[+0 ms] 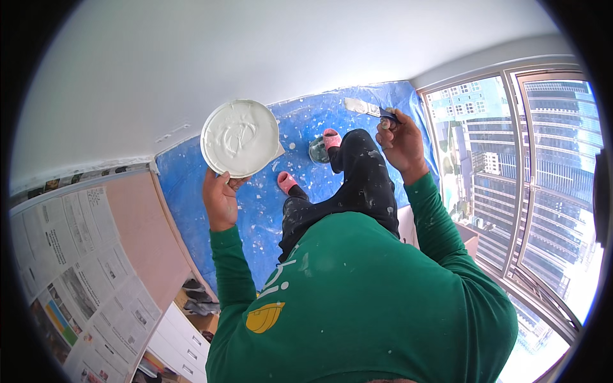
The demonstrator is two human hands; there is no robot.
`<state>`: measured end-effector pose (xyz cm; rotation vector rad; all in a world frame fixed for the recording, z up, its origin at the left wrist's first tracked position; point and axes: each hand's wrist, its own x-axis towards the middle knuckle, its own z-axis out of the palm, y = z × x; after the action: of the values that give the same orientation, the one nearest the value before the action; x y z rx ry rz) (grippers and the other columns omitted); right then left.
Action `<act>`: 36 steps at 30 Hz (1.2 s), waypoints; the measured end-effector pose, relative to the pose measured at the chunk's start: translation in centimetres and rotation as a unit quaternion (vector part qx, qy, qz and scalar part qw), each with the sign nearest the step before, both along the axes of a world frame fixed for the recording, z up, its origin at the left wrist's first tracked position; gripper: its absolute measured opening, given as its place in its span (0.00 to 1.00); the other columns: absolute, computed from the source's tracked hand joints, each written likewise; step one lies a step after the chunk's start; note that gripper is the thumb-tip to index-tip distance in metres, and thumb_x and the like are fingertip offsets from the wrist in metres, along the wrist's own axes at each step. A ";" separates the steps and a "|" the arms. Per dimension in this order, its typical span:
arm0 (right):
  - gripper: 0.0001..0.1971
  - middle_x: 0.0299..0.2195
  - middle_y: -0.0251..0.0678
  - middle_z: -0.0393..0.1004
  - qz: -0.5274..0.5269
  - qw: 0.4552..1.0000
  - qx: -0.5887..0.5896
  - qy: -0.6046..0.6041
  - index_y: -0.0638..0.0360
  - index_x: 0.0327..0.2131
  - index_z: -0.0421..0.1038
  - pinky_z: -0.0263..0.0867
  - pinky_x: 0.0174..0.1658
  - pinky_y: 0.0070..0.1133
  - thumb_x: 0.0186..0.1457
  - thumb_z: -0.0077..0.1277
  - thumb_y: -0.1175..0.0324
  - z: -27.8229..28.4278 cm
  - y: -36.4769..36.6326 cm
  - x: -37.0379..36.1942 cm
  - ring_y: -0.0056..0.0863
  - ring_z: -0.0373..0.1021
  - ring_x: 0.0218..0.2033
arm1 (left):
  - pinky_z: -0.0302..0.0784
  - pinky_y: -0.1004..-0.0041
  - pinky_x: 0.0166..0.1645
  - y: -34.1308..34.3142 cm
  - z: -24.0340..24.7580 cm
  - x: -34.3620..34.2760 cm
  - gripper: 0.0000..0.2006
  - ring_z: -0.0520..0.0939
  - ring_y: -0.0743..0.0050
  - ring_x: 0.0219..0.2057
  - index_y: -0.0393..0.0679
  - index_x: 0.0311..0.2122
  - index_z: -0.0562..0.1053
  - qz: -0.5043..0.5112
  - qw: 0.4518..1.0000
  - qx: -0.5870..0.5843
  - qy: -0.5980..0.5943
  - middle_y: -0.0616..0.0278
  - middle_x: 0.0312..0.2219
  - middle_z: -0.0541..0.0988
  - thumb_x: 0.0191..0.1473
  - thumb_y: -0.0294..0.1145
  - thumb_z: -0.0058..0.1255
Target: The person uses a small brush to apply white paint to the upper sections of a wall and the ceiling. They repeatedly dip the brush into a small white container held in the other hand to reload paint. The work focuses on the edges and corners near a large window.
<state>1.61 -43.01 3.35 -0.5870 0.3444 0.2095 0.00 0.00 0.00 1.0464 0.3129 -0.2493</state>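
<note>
My left hand [221, 196] grips the lower rim of a round white lid [257, 163], its thumb at the edge. Thick white paste [237, 133] lies smeared across the lid's face. Over to the right, my right hand [403, 142] is closed round the dark handle of a putty knife [363, 106]. Its blade is coated white and points left, apart from the lid. A small pale corner of something [280, 150] sticks out beside the lid; the rest of it is hidden.
Blue sheeting [191, 198] spotted with white covers the floor, meeting a white wall [255, 51]. A round container [317, 150] stands by my right foot in a pink shoe [331, 138]. Windows [472, 147] line the right. Newspaper-covered boarding [83, 274] and white drawers [179, 341] stand left.
</note>
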 end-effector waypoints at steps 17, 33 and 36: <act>0.08 0.29 0.44 0.79 0.012 0.986 0.039 -0.161 0.59 0.39 0.71 0.62 0.25 0.23 0.62 0.52 0.65 9.7 -1.1 6.4 0.29 0.69 0.22 | 0.76 0.60 0.57 -0.4 7.0 5.4 0.33 0.78 0.56 0.54 0.30 0.62 0.62 -0.085 0.994 -0.068 -0.024 0.47 0.55 0.74 0.49 0.29 0.50; 0.08 0.33 0.50 0.78 0.045 0.890 0.014 -0.454 0.62 0.37 0.73 0.64 0.29 0.26 0.54 0.58 0.73 46.5 -1.8 21.4 0.36 0.73 0.30 | 0.67 0.56 0.66 3.9 27.9 6.0 0.37 0.74 0.52 0.59 0.28 0.64 0.62 0.027 0.989 -0.042 -0.138 0.44 0.57 0.73 0.47 0.33 0.51; 0.09 0.37 0.52 0.78 0.040 0.875 0.027 -0.482 0.63 0.37 0.74 0.66 0.29 0.27 0.52 0.60 0.76 47.1 -1.2 19.1 0.37 0.74 0.30 | 0.68 0.56 0.65 1.9 29.6 4.2 0.36 0.74 0.51 0.58 0.28 0.63 0.63 0.062 0.991 -0.045 -0.105 0.43 0.57 0.73 0.47 0.33 0.51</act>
<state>20.71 -44.22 50.47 -0.5832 -0.6584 -0.0146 4.24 1.90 29.58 0.9505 0.1735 -0.0400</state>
